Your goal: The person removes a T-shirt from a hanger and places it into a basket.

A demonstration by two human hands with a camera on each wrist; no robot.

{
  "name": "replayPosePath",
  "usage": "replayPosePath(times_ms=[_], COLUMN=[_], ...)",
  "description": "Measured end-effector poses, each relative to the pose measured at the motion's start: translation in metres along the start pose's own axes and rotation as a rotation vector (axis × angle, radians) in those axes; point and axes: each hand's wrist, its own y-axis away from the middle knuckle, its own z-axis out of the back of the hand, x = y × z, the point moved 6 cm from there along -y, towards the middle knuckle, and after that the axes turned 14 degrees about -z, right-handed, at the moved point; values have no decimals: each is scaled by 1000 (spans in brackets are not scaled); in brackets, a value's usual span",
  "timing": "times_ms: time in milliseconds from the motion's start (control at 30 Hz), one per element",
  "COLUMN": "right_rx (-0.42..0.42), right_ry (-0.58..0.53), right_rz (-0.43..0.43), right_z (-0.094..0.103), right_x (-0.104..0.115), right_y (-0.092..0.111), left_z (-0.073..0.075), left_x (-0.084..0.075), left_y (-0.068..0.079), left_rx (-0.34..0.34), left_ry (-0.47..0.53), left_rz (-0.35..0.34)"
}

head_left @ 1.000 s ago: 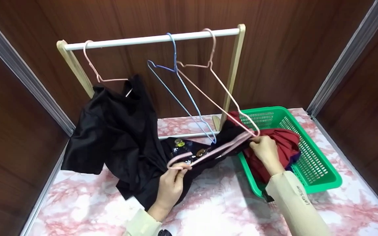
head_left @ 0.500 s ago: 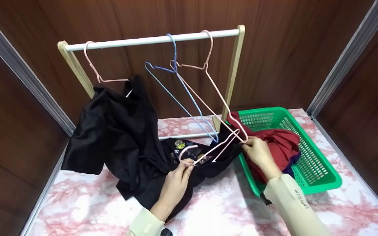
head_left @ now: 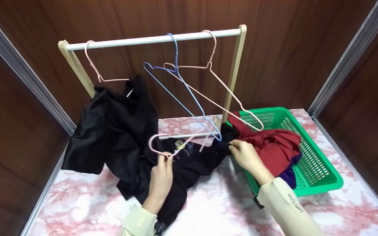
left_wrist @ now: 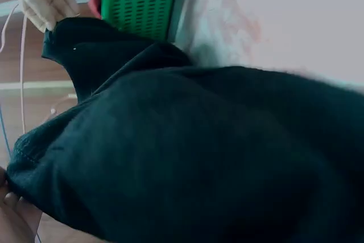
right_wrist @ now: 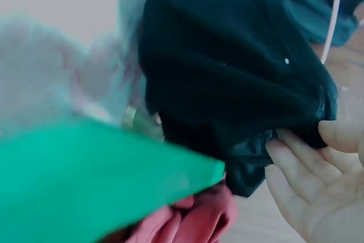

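Black fabric: the printed garment is held over the middle of the worktop, one fold reaching toward the front edge. The left hand pinches a pink hanger just below its hook; cloth hides the hanger's lower part. The right hand pinches the garment's edge beside the green basket, located near the worktop's back right corner, red cloth inside. A rack stands along the back edge, bearing a blue hanger.

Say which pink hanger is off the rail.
The pink hanger held just below its hook by the left hand; the leftmost pink hanger and the rightmost one both hook over the white rail.
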Motion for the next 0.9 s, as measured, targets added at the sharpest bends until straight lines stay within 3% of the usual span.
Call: replayPosePath(times_ms=[233,400,500,600,700,833,900], right_rx=[-34,-49,0,87,177,158,108], right_ry=[-26,-17,-38,-86,-147,-96,-63], right_rz=[144,299,340,350,433,632,680], right_z=[-17,-26,-31,-36,-46,-59,-63], right_x=[28,55,67,76,84,92,92], right_y=[18,37,48,59,71,85,89], left_z=[6,7,8,9,8,5,3], left_x=[4,-4,-7,-8,-9,-15,-18], left_y=[-9,-18,-24,-27,-28,-26,-25], left_rx=[-143,-218,-270,-322,-355,-353,-345], left_ry=[6,8,30,89,177,293,349], left_rz=[71,46,48,110,187,258,286])
